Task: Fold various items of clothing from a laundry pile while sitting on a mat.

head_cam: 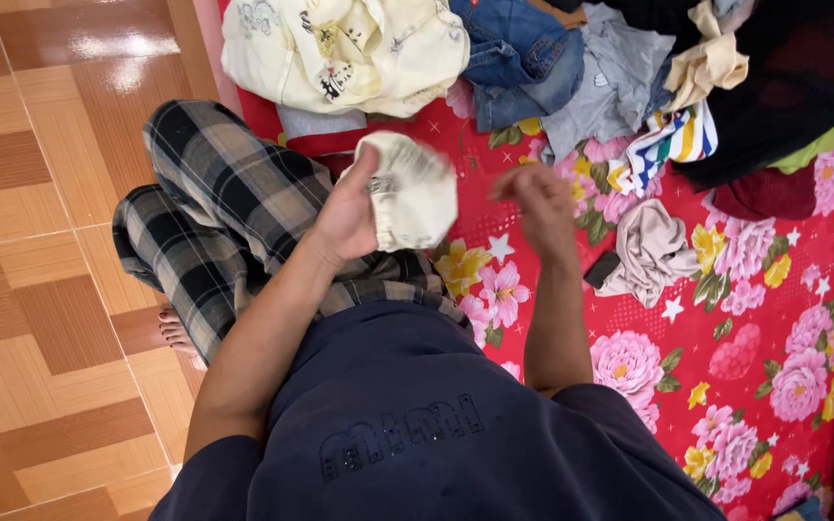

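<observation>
- I look down on a red flowered bedspread [774, 318] beside a tan wood-pattern floor [41, 241], with a heap of clothes [571, 68] at the far edge.
- My left hand [345, 217] grips a small cream garment [412, 193] over the plaid-trousered lap [214, 203], thumb up behind it, fingers hidden in the cloth.
- My right hand [542, 203] hangs blurred just right of it, empty as far as I can tell, fingers loosely curled.
- I judge a neat fold wants both hands on opposite edges, cloth pulled flat.
</observation>
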